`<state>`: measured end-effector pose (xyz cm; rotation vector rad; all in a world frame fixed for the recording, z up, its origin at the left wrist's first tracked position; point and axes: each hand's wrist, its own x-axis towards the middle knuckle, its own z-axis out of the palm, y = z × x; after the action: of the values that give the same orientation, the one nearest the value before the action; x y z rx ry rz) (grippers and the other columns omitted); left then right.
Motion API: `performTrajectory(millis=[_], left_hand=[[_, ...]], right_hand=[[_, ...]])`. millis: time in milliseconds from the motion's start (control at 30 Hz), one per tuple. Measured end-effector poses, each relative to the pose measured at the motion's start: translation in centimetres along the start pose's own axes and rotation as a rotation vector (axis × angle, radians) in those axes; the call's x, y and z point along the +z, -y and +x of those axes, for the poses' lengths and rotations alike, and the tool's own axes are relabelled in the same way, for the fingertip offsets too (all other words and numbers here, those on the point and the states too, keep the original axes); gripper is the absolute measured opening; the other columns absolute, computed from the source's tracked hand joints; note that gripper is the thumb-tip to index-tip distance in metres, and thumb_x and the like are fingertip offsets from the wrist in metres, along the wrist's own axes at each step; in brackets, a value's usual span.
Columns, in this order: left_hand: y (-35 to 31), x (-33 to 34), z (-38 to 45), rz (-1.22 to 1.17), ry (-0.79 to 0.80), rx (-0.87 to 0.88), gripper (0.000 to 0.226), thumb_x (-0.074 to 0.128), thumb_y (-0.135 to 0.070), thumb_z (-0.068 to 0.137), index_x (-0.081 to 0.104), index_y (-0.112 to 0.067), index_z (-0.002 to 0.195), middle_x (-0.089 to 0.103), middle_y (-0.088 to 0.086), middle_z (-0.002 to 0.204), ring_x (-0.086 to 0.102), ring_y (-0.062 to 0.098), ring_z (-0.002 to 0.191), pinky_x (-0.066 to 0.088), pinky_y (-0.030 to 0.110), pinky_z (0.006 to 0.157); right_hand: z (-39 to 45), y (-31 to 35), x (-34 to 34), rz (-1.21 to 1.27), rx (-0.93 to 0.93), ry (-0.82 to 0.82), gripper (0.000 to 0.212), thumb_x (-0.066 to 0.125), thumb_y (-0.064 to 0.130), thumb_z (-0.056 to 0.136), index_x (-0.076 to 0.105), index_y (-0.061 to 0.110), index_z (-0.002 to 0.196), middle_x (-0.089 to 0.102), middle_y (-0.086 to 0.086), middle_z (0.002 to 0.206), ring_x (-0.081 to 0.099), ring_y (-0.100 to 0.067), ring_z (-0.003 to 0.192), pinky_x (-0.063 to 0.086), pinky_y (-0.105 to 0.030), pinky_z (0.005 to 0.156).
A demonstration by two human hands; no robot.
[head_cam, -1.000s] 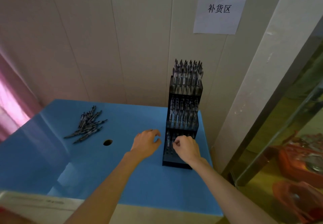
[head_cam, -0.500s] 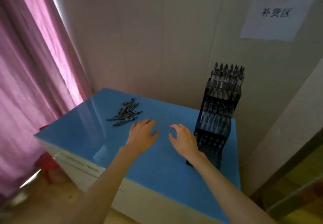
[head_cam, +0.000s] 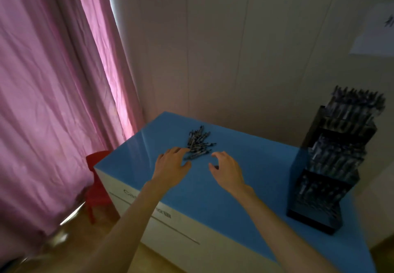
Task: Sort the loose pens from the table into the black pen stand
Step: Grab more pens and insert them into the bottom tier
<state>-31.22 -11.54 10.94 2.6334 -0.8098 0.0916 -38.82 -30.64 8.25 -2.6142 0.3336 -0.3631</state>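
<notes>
A pile of loose dark pens [head_cam: 198,142] lies on the blue table top [head_cam: 245,187], near its far left part. My left hand [head_cam: 172,164] is palm down with its fingertips at the near edge of the pile, fingers relaxed. My right hand [head_cam: 228,170] hovers just right of the pile, fingers loosely curved and holding nothing. The black tiered pen stand [head_cam: 328,174] stands at the table's right end, its tiers filled with several upright pens. The frame is motion-blurred.
A pink curtain [head_cam: 53,102] hangs at the left. A red chair [head_cam: 96,183] stands below the table's left corner. A beige panelled wall runs behind the table, with a white paper sign [head_cam: 377,32] at the upper right.
Both hands left the pen stand and travelled left across the table to the loose pens. The view swung left, so the stand now sits at the right edge.
</notes>
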Motion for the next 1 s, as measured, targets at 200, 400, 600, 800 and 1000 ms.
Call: performTrajectory(millis=[200, 400, 600, 800, 1000], left_hand=[[7.7, -2.9, 1.5, -0.016, 0.001, 0.044, 0.046, 0.048, -0.041, 0.101, 0.047, -0.028, 0.145, 0.050, -0.004, 0.144, 0.045, 0.021, 0.133, 0.037, 0.042, 0.109], [13.4, -4.2, 3.8, -0.047, 0.035, 0.065, 0.044, 0.050, -0.041, 0.099, 0.051, -0.028, 0.141, 0.054, -0.003, 0.139, 0.050, 0.021, 0.128, 0.041, 0.044, 0.106], [16.7, -3.5, 8.1, -0.084, 0.064, 0.087, 0.042, 0.051, -0.041, 0.097, 0.055, -0.026, 0.136, 0.058, -0.003, 0.131, 0.055, 0.021, 0.121, 0.044, 0.043, 0.101], [18.5, -1.9, 14.0, -0.089, 0.101, 0.120, 0.040, 0.049, -0.040, 0.099, 0.055, -0.027, 0.136, 0.057, -0.003, 0.132, 0.052, 0.020, 0.124, 0.039, 0.042, 0.106], [20.1, 0.1, 20.3, -0.101, 0.186, 0.084, 0.035, 0.051, -0.041, 0.097, 0.059, -0.028, 0.130, 0.059, -0.005, 0.128, 0.057, 0.019, 0.116, 0.043, 0.043, 0.103]], right_hand=[[2.8, 5.8, 3.3, -0.010, 0.044, -0.064, 0.042, 0.057, 0.031, 0.101, 0.053, 0.013, 0.139, 0.055, -0.003, 0.136, 0.058, -0.021, 0.119, 0.052, -0.038, 0.097], [5.4, 9.0, 5.7, -0.014, 0.113, -0.109, 0.030, 0.057, 0.028, 0.101, 0.060, 0.014, 0.127, 0.060, -0.004, 0.125, 0.062, -0.021, 0.104, 0.054, -0.035, 0.087], [8.7, 9.6, 7.9, -0.021, 0.181, -0.098, 0.031, 0.057, 0.027, 0.101, 0.059, 0.015, 0.130, 0.059, -0.004, 0.129, 0.063, -0.022, 0.101, 0.055, -0.037, 0.086], [13.9, 8.4, 10.3, -0.049, 0.224, -0.055, 0.035, 0.059, 0.028, 0.099, 0.058, 0.016, 0.132, 0.060, -0.006, 0.127, 0.063, -0.021, 0.099, 0.055, -0.038, 0.086], [18.8, 7.1, 12.0, -0.055, 0.288, -0.055, 0.026, 0.060, 0.026, 0.098, 0.062, 0.016, 0.122, 0.062, -0.005, 0.119, 0.063, -0.022, 0.095, 0.055, -0.037, 0.083]])
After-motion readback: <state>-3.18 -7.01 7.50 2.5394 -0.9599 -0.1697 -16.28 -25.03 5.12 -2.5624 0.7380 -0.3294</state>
